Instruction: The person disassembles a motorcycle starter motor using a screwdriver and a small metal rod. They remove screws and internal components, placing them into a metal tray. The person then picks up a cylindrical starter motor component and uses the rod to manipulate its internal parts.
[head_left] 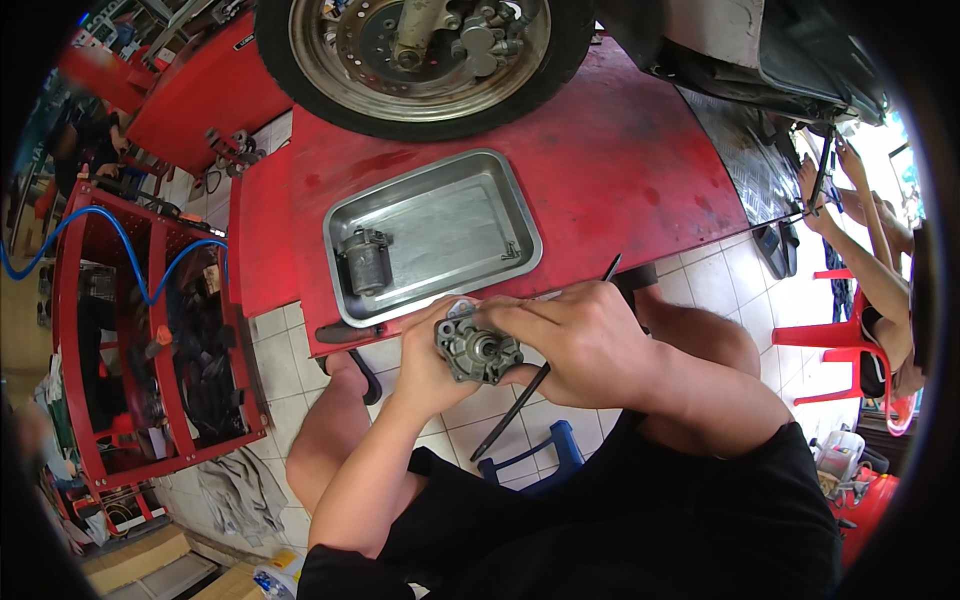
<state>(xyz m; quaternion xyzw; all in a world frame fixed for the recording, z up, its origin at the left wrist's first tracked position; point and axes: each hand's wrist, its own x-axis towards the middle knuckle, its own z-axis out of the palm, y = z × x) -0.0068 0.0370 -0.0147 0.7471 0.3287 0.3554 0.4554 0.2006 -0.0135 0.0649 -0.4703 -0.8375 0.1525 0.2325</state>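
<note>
My left hand (425,360) is closed round a grey cast-metal housing (478,345), with its face turned up. Bolt holes sit round the housing's rim and a round hub shows in its middle. From the other side my right hand (590,335) pinches a slim dark rod-shaped tool (518,410), slanting from upper right to lower left. The right fingertips also touch the housing's top, hiding part of it. Just beyond my hands lies a shallow steel tray (530,225). A cylindrical metal part (367,265) stands in its left end, and small metal bits (511,250) lie near its right side.
The tray rests on a red bench (640,170), below a motorcycle wheel (425,125). A dark-handled object (348,332) lies at the bench's near edge. A red shelf rack (160,330) stands left, red chairs (845,335) right. Another person's arm (865,235) reaches a vehicle at right.
</note>
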